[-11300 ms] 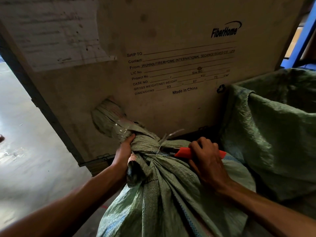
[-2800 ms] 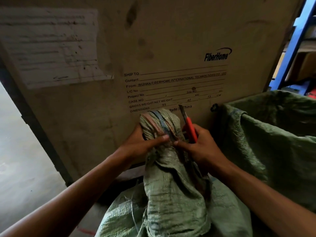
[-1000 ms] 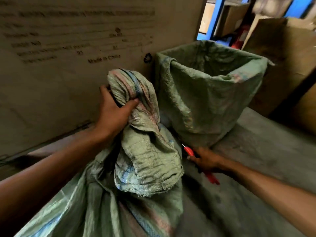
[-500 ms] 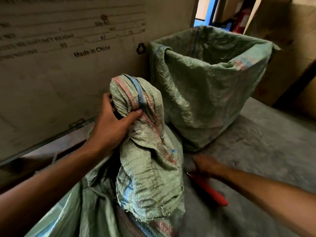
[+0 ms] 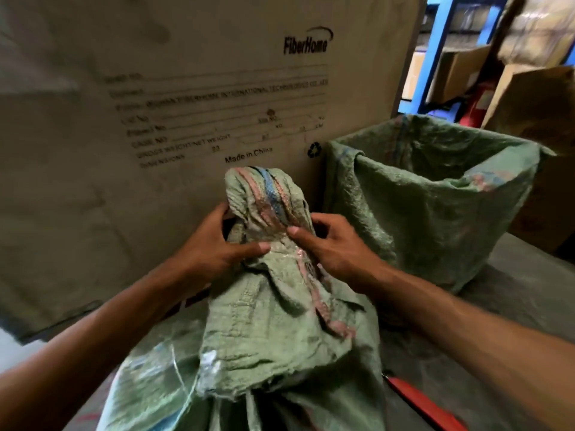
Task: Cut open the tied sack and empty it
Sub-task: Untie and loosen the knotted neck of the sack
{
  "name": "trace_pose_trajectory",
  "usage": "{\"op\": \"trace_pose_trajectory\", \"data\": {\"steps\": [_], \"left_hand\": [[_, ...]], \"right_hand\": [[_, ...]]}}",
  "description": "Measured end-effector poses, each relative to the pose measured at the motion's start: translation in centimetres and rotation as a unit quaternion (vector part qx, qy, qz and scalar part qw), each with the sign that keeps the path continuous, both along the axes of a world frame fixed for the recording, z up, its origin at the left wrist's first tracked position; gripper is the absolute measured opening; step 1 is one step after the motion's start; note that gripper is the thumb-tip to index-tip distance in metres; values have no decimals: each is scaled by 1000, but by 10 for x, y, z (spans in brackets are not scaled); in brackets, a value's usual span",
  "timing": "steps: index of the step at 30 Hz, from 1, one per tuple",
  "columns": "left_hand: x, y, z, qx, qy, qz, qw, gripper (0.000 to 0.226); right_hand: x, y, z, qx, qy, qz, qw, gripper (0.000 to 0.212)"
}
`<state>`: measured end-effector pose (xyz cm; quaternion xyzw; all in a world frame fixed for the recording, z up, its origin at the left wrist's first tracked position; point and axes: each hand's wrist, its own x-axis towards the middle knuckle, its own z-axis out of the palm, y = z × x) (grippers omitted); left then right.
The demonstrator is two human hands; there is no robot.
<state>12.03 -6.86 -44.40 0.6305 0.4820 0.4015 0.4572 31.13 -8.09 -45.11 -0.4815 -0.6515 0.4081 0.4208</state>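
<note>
A green woven sack (image 5: pixel 280 331) stands in front of me, its bunched neck with pink and blue stripes pointing up. My left hand (image 5: pixel 214 250) grips the neck from the left, thumb across the fabric. My right hand (image 5: pixel 333 247) pinches the neck from the right. The red utility knife (image 5: pixel 426 402) lies on the grey surface at the lower right, out of both hands. No tie is visible around the neck. The sack's contents are hidden.
A second green sack (image 5: pixel 435 200) stands open at the right, lining a box. A large printed wooden crate (image 5: pixel 155 104) fills the back. Blue shelving (image 5: pixel 432 57) and cardboard boxes (image 5: pixel 535 98) stand at the far right. The grey platform (image 5: pixel 513 306) runs under the sacks.
My right hand has left the red knife on the platform and come up to take the sack's neck. My left hand has kept its hold on the neck.
</note>
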Motion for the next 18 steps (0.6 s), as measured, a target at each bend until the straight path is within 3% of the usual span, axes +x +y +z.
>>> {"op": "trace_pose_trajectory", "data": {"steps": [7,11,15,18], "left_hand": [[-30,4,32,16,-1,-5,1000,65],[-37,2,36,49,30,10,998,65],[-37,0,28,49,-27,91,994,69],[-22,-1,32,-5,-89,26,996,49]], "right_hand": [[-4,20,28,27,-80,87,993,27],[-4,29,44,46,-117,76,989,21],[-12,27,60,-26,-139,71,987,23],[-26,16,55,-52,-132,117,983,28]]}}
